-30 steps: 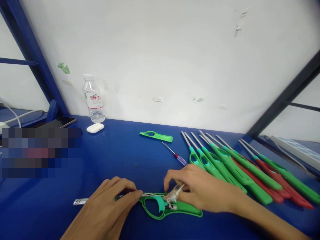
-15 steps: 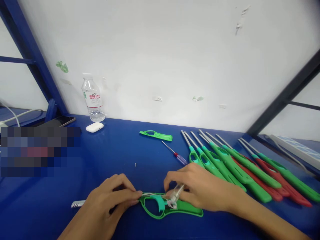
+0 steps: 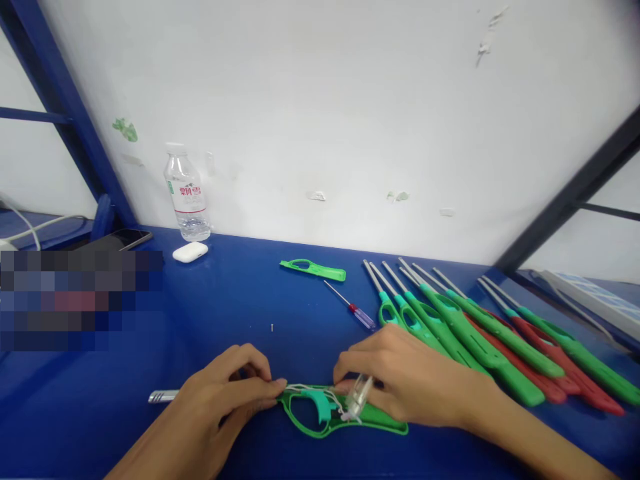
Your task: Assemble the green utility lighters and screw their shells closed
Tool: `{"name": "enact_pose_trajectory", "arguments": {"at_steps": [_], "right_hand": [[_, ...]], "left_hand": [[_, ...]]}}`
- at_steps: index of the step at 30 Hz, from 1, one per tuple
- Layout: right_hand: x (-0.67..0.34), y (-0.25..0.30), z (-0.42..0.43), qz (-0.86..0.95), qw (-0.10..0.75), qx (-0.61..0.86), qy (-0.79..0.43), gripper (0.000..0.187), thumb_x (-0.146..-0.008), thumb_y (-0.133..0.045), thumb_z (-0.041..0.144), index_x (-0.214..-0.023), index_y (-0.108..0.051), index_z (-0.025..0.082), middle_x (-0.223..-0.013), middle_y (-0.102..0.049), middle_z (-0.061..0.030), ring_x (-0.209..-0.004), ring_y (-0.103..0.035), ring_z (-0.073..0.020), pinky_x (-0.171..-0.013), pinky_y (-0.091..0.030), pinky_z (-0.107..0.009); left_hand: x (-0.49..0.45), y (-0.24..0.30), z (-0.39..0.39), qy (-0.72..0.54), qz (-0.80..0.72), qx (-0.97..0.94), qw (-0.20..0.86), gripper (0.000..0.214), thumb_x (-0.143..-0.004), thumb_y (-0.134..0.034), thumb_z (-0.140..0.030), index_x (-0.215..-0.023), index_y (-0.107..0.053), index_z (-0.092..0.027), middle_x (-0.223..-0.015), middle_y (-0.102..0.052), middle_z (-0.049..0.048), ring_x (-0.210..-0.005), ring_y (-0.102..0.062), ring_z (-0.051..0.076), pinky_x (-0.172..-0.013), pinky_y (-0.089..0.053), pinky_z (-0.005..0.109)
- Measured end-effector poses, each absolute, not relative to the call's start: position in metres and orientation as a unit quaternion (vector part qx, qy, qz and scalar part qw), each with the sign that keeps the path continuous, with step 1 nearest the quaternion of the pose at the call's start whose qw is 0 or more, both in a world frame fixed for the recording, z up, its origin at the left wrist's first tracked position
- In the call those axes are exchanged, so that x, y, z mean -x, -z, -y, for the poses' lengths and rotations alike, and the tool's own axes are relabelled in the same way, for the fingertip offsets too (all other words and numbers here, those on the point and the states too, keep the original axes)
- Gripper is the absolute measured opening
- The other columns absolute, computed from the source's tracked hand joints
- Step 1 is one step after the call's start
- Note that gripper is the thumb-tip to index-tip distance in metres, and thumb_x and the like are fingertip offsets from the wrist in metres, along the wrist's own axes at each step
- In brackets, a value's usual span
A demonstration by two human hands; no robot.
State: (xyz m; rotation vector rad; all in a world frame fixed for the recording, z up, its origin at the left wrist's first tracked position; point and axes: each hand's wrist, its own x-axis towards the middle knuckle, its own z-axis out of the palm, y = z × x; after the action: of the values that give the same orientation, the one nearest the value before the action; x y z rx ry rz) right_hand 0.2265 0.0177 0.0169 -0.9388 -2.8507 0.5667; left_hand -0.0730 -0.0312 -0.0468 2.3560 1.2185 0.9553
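Observation:
An opened green lighter shell [image 3: 350, 420] with a teal trigger lies on the blue table [image 3: 240, 300] in front of me, its metal tube [image 3: 163, 397] sticking out left. My left hand [image 3: 220, 400] pinches a thin white wire at the shell's front end. My right hand [image 3: 405, 380] holds a small clear gas tank [image 3: 359, 395] tilted over the shell's middle, fingers closed round it.
Several finished green and red long lighters [image 3: 490, 340] lie in a row at right. A small screwdriver [image 3: 353, 308], a loose green shell half [image 3: 313, 269], a tiny screw [image 3: 271, 327], a water bottle [image 3: 187, 193], a white earbud case [image 3: 190, 252] and a phone [image 3: 123, 239] lie farther back.
My right hand has tilted the clear tank lower toward the shell. My left hand shifted slightly, still pinching the wire.

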Motion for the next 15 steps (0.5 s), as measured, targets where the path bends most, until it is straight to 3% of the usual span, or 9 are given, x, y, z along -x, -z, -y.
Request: {"name": "enact_pose_trajectory", "arguments": {"at_steps": [7,12,15], "right_hand": [[-0.2265,-0.014,-0.0152,0.939,0.044,0.298,-0.166,0.017,-0.109,-0.064,0.027,-0.098,-0.076,0.024,-0.08,-0.077,0.0002,-0.069,-0.071,-0.0172,-0.063,-0.037,-0.029],[-0.2248,-0.0113,-0.0139,0.949,0.044,0.283,-0.133,0.021,-0.11,-0.06,0.026,-0.093,-0.071,0.023,-0.076,-0.074,0.0005,-0.065,-0.067,-0.0164,-0.062,-0.034,-0.031],[-0.2239,-0.0116,-0.0127,0.954,0.041,0.273,-0.114,0.019,-0.109,-0.06,0.025,-0.092,-0.069,0.023,-0.075,-0.073,0.001,-0.065,-0.067,-0.0162,-0.06,-0.031,-0.033]], "left_hand": [[0.0702,0.0456,0.0322,-0.326,-0.43,-0.826,0.161,0.025,-0.108,-0.058,-0.027,-0.095,-0.079,-0.029,-0.092,-0.074,-0.0041,-0.073,-0.076,0.008,-0.069,-0.058,0.01],[0.0721,0.0506,0.0363,-0.327,-0.388,-0.857,0.093,0.029,-0.108,-0.056,-0.021,-0.116,-0.08,-0.036,-0.102,-0.075,-0.0032,-0.083,-0.077,0.009,-0.078,-0.059,0.012],[0.0708,0.0506,0.0394,-0.318,-0.407,-0.852,0.089,0.026,-0.11,-0.054,-0.025,-0.107,-0.079,-0.033,-0.099,-0.073,-0.0025,-0.081,-0.075,0.01,-0.077,-0.059,0.014]]}}
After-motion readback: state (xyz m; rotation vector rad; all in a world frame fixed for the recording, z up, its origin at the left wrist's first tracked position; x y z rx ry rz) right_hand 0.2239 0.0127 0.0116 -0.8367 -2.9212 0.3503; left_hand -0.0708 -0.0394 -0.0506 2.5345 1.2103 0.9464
